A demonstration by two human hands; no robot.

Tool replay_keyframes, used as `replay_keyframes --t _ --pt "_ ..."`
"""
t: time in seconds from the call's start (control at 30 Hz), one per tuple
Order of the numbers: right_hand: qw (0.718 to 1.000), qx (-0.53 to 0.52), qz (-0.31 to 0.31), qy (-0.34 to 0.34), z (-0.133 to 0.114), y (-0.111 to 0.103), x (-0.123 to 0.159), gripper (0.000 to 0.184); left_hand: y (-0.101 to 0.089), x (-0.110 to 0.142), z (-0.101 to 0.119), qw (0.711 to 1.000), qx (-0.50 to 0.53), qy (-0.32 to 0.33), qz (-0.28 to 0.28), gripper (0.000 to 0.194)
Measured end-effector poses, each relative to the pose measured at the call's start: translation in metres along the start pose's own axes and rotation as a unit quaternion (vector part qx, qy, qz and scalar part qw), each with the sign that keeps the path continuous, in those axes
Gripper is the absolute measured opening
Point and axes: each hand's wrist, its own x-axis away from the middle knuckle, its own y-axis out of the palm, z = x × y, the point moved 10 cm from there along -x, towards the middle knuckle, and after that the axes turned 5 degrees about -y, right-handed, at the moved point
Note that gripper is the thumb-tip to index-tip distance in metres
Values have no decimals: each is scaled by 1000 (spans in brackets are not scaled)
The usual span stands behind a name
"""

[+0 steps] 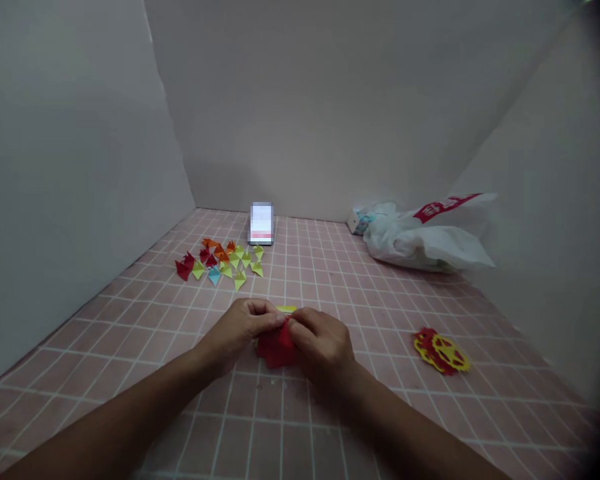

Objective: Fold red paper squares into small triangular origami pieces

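A piece of red paper (276, 348) is pinched between both my hands at the middle of the table, its lower part hanging below the fingers. My left hand (244, 332) grips its upper left edge with thumb and index finger. From the other side my right hand (325, 340) is closed on the upper right edge, covering part of the sheet. Just behind the fingertips a strip of yellow paper (287, 309) shows; most of it is hidden. Whether the red paper is folded there I cannot make out.
Several small folded paper figures (223, 257) in red, orange, yellow and blue lie at the back left. Behind them a phone (261, 223) stands upright. A white plastic bag (425, 243) and a box (357, 221) lie back right. Red and yellow paper cut-outs (441, 351) rest on the right.
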Motion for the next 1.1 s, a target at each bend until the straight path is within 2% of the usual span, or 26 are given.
replay_keyframes --t 0.37,0.43,0.53,0.6,0.63,0.73,0.8,0.83,0.9,1.0,1.1 --pt "997 19 -44 -56 -11 4 -5 29 -3 1 5 999 -37 2 31 25" --pt "998 -1 -51 -41 -8 6 -3 27 -4 1 8 998 -48 15 44 24" --pt "993 -98 -52 35 5 12 3 20 -5 2 10 996 -56 31 57 23" --pt "971 -198 -43 130 22 18 10 17 -7 2 11 996 -50 39 60 22" --pt "949 -248 -39 190 31 24 15 19 -8 2 12 996 -45 45 62 22" --pt "848 -379 -28 369 54 46 38 17 -10 2 16 996 -38 60 62 22" --pt "786 -442 -26 432 58 58 48 12 -10 1 16 996 -37 58 54 23" --pt "768 -460 -25 444 59 62 50 11 -10 0 14 997 -33 52 47 24" --pt "762 -467 -23 447 60 63 52 12 -8 -2 11 998 -19 42 36 26" --pt "778 -451 -27 437 62 61 53 14 -6 -4 8 999 -5 38 22 28" --pt "780 -445 -26 439 63 61 55 11 -4 -4 8 999 -7 41 15 27"
